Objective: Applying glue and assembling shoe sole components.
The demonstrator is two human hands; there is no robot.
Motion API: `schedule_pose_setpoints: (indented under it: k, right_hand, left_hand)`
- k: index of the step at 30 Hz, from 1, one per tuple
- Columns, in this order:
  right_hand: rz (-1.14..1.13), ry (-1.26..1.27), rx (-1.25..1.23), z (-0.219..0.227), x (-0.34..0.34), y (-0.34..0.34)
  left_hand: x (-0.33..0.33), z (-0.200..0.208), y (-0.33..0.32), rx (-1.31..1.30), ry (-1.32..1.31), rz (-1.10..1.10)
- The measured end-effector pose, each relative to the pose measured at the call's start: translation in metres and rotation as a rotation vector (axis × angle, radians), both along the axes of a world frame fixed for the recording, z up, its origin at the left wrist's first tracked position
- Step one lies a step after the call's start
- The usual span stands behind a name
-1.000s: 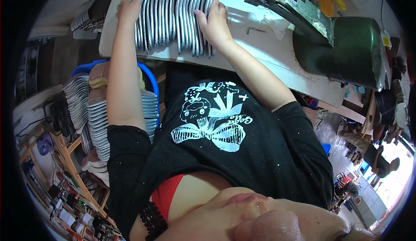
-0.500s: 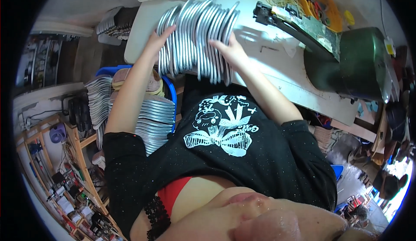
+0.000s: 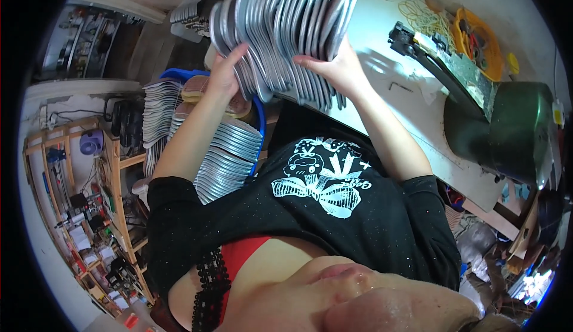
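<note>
Between my two hands is a thick stack of silver-edged shoe soles [image 3: 280, 39], standing on edge side by side above the near edge of the white table. My left hand [image 3: 225, 74] grips the stack's left end, its thumb laid over the near face. At the other end my right hand [image 3: 341, 72] presses in, thumb across the soles and fingers hidden behind them. Below my left forearm, a blue bin [image 3: 261, 120] holds more stacked silver soles [image 3: 230, 153], with yellowish pink-topped pieces [image 3: 197, 86] among them.
On the white table [image 3: 382, 108] lie a hex key [image 3: 401, 87] and a dark green machine [image 3: 519, 129] with a long arm. Behind them are an orange basket [image 3: 477, 39] of tools and tangled yellowish cord [image 3: 421, 13]. A wooden shelf [image 3: 116, 195] stands at left.
The stack, held in both hands, has shifted relative to my body and now tilts, its right end fanned more. The table and machine sit further right and lower in view.
</note>
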State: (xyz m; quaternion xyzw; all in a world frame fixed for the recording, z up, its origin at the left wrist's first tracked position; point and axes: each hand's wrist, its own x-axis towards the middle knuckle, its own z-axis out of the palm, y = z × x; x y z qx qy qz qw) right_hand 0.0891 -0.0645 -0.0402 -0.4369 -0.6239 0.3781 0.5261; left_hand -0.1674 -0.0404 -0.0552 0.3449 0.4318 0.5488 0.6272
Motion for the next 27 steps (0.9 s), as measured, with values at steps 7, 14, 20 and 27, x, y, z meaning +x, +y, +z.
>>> schedule_pose_setpoints:
  k: [7, 14, 20, 27]
  right_hand:
    - [0.117, -0.076, 0.02, -0.008, 0.023, 0.024]
    - [-0.014, 0.208, -0.003, -0.024, -0.003, 0.018]
    - [-0.274, -0.266, -0.001, 0.028, -0.005, 0.068]
    - [-0.185, -0.82, 0.015, -0.059, -0.036, 0.11]
  left_hand:
    - [-0.059, 0.022, 0.018, 0.25, 0.398, -0.254]
    - [-0.023, -0.001, 0.008, 0.091, 0.499, -0.328]
    - [0.017, -0.009, -0.061, -0.057, 0.363, -0.196]
    - [0.059, 0.003, -0.069, -0.318, 0.981, -1.2]
